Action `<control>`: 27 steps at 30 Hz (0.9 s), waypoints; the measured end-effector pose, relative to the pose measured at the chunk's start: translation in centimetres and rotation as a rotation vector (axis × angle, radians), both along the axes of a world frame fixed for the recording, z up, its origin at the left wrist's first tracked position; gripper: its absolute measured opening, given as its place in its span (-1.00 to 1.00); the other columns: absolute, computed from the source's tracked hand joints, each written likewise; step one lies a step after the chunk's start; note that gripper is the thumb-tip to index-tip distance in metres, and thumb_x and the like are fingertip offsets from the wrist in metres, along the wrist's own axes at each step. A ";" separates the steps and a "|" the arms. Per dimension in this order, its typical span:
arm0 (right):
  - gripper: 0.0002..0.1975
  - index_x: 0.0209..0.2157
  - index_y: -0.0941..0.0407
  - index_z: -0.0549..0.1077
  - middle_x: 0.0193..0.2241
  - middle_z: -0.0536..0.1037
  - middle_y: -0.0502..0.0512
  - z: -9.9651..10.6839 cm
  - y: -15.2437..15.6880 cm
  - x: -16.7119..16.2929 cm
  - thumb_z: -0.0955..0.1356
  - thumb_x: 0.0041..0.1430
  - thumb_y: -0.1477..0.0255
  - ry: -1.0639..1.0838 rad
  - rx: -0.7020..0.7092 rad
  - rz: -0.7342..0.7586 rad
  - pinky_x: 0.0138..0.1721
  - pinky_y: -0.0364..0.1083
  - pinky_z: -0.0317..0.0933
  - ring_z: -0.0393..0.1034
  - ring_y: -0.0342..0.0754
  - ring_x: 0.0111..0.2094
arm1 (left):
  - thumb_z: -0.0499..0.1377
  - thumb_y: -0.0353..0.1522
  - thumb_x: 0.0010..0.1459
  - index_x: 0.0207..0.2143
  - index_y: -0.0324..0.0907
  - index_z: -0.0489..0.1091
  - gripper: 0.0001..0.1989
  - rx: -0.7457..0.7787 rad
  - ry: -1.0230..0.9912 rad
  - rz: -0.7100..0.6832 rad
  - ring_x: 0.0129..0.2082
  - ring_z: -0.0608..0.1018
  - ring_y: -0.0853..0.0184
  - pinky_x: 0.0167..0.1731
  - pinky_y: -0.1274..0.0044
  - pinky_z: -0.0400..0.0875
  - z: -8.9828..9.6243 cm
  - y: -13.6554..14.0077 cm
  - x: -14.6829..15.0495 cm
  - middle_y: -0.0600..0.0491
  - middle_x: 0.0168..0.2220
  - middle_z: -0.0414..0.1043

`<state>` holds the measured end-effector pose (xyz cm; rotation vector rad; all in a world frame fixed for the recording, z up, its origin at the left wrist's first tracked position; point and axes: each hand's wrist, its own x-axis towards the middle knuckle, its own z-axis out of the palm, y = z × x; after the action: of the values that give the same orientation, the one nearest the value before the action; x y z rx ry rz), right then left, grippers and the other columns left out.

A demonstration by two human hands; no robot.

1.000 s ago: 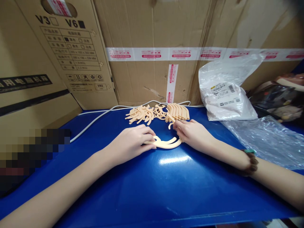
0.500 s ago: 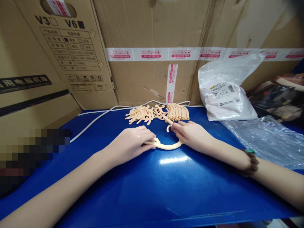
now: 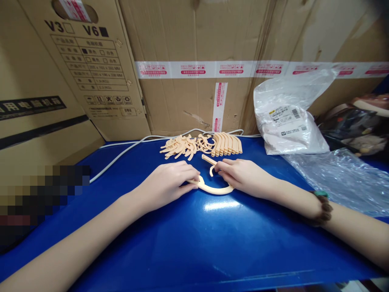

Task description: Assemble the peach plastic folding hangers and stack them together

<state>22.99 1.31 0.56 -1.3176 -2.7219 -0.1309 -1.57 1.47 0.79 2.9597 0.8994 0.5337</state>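
Note:
Between my hands a pale yellow folding clothes hanger is held just above or on the blue table; its lower curved part (image 3: 217,190) bows toward me. My left hand (image 3: 174,180) is closed, with thumb and fingers pinching the hanger's left end. At the other end my right hand (image 3: 244,176) has its fingers closed around the hanger, hiding part of it. A straight arm (image 3: 208,159) and a small curved hook (image 3: 212,171) stick out from the right fingers toward the upper left.
Behind my hands lie a loose heap of hooked pale pieces (image 3: 180,147), a few ring-like pieces (image 3: 205,142) and a row of curved arms (image 3: 227,144). A white cable (image 3: 121,156) runs along the cardboard (image 3: 188,101). To the right are a white plastic bag (image 3: 291,121) and clear wrap (image 3: 343,178).
My right hand has drawn slightly toward me and left, and the straight arm and hook have come away from the row of pieces. My left hand has hardly moved.

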 end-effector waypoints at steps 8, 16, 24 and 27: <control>-0.76 -0.11 0.14 0.40 -0.27 0.50 0.12 0.1 -0.4 -0.1 0.16 0.34 0.43 0.043 -0.057 0.179 -0.26 -0.11 0.19 0.43 -0.05 -0.31 | 0.10 -0.35 0.29 -0.25 -0.14 0.44 -0.87 0.031 0.012 -0.010 -0.15 0.49 0.32 -0.16 0.52 0.33 0.1 0.2 0.0 0.08 -0.16 0.49; -0.74 -0.13 0.14 0.40 -0.31 0.50 0.10 0.0 -0.6 -0.2 0.15 0.36 0.36 0.046 -0.041 0.206 -0.32 -0.11 0.16 0.41 -0.07 -0.37 | 0.09 -0.35 0.29 -0.20 -0.13 0.43 -0.87 0.037 0.030 0.010 -0.16 0.46 0.30 -0.17 0.50 0.31 -0.1 0.3 0.0 0.07 -0.17 0.45; -0.73 -0.13 0.14 0.39 -0.30 0.51 0.10 0.1 -0.8 -0.4 0.15 0.36 0.35 0.044 -0.044 0.201 -0.30 -0.11 0.16 0.41 -0.06 -0.35 | 0.06 -0.38 0.30 -0.16 -0.12 0.41 -0.85 0.048 0.034 0.010 -0.16 0.45 0.31 -0.18 0.51 0.32 -0.2 0.3 -0.1 0.06 -0.16 0.42; -0.74 -0.16 0.14 0.39 -0.32 0.51 0.09 0.0 -0.9 -0.5 0.15 0.36 0.33 0.050 -0.046 0.191 -0.31 -0.12 0.15 0.41 -0.07 -0.37 | 0.06 -0.40 0.29 -0.11 -0.11 0.39 -0.83 0.087 0.020 0.035 -0.17 0.45 0.30 -0.21 0.51 0.33 -0.3 0.2 -0.1 0.04 -0.15 0.40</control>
<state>22.52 0.45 0.60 -1.0487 -2.8050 -0.0179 -1.63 1.67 0.52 3.0369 0.9556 0.5599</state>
